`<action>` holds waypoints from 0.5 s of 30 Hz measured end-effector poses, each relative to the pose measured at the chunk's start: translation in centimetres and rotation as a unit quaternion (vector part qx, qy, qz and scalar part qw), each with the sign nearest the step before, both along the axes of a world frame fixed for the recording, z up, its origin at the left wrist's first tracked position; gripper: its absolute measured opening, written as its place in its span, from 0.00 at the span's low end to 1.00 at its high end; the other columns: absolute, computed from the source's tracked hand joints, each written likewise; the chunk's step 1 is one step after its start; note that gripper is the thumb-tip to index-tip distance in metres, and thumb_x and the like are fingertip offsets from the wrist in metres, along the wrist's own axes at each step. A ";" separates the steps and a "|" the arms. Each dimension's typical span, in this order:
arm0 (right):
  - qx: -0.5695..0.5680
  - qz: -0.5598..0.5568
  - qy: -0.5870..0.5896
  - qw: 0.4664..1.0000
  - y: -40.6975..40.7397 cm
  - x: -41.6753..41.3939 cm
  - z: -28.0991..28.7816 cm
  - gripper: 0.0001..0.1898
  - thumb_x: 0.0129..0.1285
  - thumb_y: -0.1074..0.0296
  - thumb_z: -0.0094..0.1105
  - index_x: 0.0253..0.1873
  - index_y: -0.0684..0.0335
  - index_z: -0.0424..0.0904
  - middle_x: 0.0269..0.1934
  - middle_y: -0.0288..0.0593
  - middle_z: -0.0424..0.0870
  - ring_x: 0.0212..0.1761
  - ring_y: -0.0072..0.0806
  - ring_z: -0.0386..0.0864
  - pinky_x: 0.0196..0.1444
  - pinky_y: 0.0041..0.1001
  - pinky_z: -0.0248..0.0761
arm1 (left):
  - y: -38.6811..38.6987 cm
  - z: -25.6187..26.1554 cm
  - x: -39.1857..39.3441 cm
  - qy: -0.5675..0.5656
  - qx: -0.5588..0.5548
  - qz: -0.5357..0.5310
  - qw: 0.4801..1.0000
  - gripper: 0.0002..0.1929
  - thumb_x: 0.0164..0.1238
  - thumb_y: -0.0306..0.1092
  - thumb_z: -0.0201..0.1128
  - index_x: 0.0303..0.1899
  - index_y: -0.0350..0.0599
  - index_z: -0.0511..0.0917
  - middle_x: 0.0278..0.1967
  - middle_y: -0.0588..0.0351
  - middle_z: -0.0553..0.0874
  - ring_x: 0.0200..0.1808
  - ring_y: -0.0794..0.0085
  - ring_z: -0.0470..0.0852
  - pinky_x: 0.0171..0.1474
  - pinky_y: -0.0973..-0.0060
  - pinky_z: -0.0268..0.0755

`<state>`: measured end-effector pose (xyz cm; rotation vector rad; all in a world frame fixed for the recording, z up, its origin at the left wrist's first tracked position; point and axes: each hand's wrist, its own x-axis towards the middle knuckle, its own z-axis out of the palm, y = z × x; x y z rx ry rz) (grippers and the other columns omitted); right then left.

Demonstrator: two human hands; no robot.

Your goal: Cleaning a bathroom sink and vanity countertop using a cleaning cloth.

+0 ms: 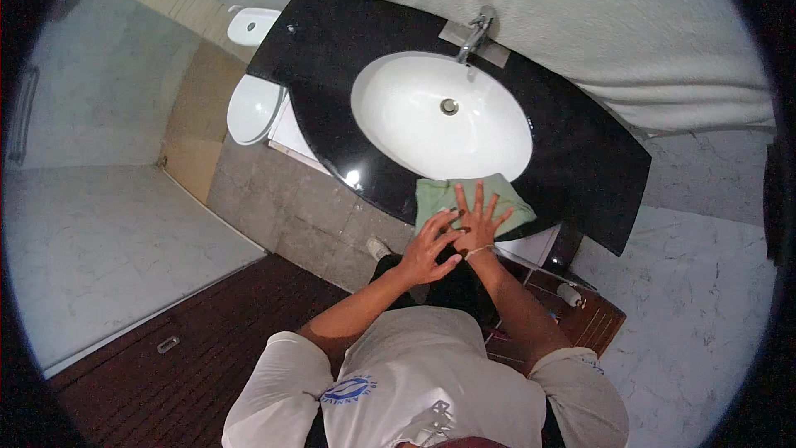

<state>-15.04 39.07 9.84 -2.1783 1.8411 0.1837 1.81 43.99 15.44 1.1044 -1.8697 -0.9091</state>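
My right hand point(477, 227) lies flat on a green cloth point(432, 196), its fingers spread. The folded cloth rests on the front of the black stone countertop point(379, 174), and its top edge meets the rim of the white oval washbasin point(404, 112). Just left of it, my left hand point(432, 249) is held with fingers apart and bent. Its fingertips overlap the right hand in the view; whether they touch it I cannot tell. A thin band circles my right wrist. Behind the basin stands a chrome faucet point(476, 34), and a round drain point(449, 106) sits in the bowl.
To the left of the counter is a white toilet point(252, 109). A wooden shelf unit point(600, 323) with a white roll point(569, 294) stands below the counter's right end. Dark slatted flooring point(205, 317) lies at lower left, and a pale wall point(591, 18) rises behind the faucet.
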 end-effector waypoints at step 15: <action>-0.083 0.113 -0.015 0.990 -9.3 32.0 0.4 0.43 0.73 0.27 0.49 0.88 0.31 0.49 0.90 0.45 0.36 0.89 0.64 0.33 0.74 0.86 0.28 | 9.5 -0.2 28.6 -0.080 0.043 0.252 0.964 0.22 0.68 0.35 0.72 0.62 0.45 0.82 0.76 0.42 0.70 0.80 0.41 0.64 0.80 0.45 0.57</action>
